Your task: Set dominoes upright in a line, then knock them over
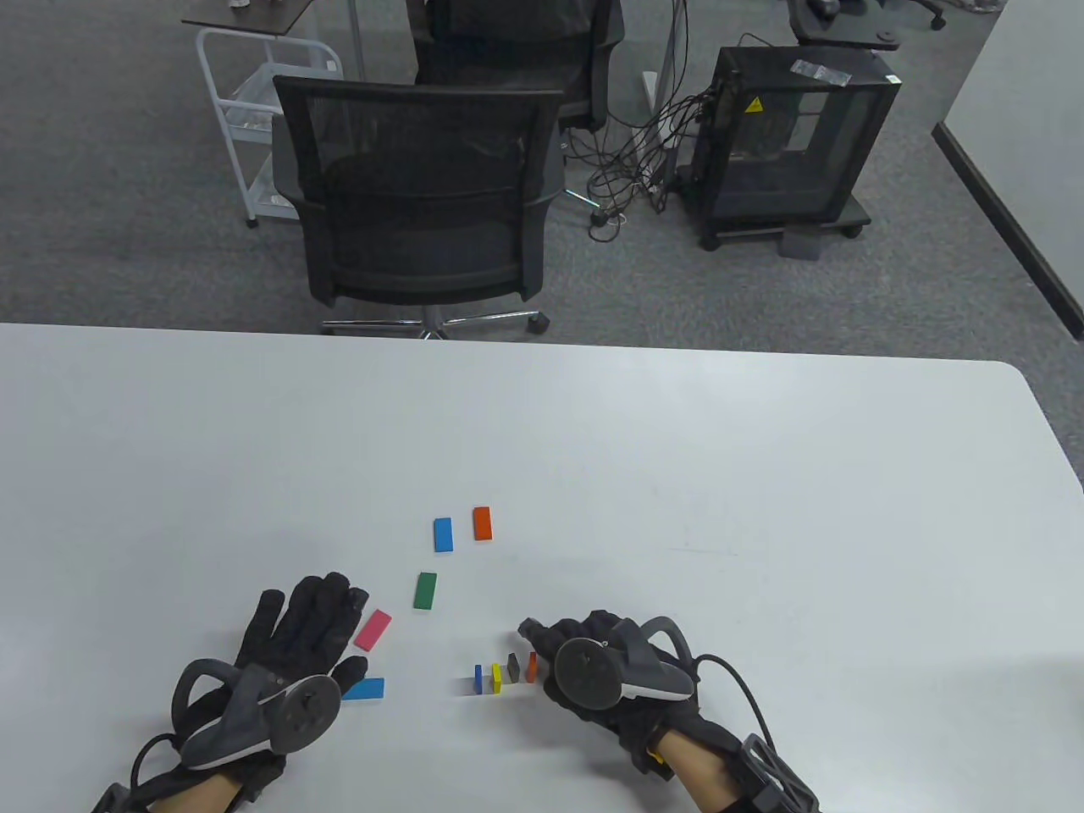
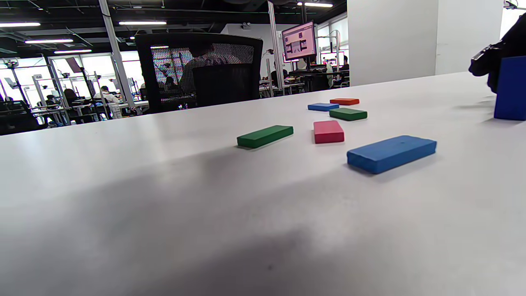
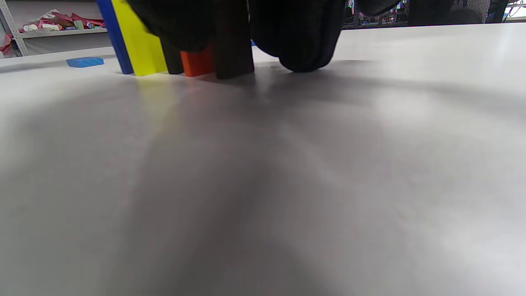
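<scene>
Four dominoes stand in a short row: blue (image 1: pixel 478 679), yellow (image 1: pixel 497 677), black (image 1: pixel 513 666) and orange (image 1: pixel 532 666). My right hand (image 1: pixel 542 648) is curled over the row's right end and pinches the orange domino (image 3: pixel 197 62); its fingers (image 3: pixel 302 41) hide the domino's top. The yellow domino (image 3: pixel 137 41) and blue domino (image 3: pixel 115 37) stand just left of it. My left hand (image 1: pixel 313 610) lies flat on the table with fingers spread, holding nothing. Flat nearby are a pink domino (image 1: pixel 373 629), a light blue one (image 1: pixel 364 688) and a green one (image 1: pixel 425 590).
Farther back lie a blue domino (image 1: pixel 443 534) and an orange domino (image 1: pixel 482 522). The left wrist view shows another flat green domino (image 2: pixel 265 136) near the left hand. A black office chair (image 1: pixel 419 195) stands beyond the table's far edge (image 1: pixel 508 339).
</scene>
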Motion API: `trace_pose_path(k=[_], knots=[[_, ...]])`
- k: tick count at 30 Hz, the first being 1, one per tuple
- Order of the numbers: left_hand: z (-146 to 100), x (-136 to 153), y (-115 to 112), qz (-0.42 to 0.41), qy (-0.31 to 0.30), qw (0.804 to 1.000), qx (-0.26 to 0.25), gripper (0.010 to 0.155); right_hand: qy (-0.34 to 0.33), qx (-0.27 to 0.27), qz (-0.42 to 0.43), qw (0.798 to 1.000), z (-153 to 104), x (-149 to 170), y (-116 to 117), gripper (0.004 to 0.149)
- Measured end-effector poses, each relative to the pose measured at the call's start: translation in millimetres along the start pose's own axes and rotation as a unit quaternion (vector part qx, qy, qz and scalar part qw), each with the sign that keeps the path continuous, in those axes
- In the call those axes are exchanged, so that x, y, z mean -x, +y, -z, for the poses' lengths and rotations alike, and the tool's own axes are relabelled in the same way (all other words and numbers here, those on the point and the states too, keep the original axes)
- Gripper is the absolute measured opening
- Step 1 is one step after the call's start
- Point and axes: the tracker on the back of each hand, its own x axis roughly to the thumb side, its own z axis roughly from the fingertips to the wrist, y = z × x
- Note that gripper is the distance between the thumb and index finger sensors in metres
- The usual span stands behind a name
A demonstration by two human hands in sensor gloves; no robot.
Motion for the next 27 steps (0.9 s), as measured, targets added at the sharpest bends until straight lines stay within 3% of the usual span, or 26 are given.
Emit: trace_pose_path(k=[14, 27], knots=[[-0.1, -0.4, 0.1, 0.002, -0.002, 1.0, 0.0, 0.069, 0.015, -0.015, 0.003, 1.0, -4.6, 4.5, -3.6, 0.079], [-0.6, -1.3, 0.4, 0.004, -0.003, 1.0, -0.003, 0.07, 0.029, 0.024, 0.022, 0.999, -14.5, 8.1, -28.7, 0.078]])
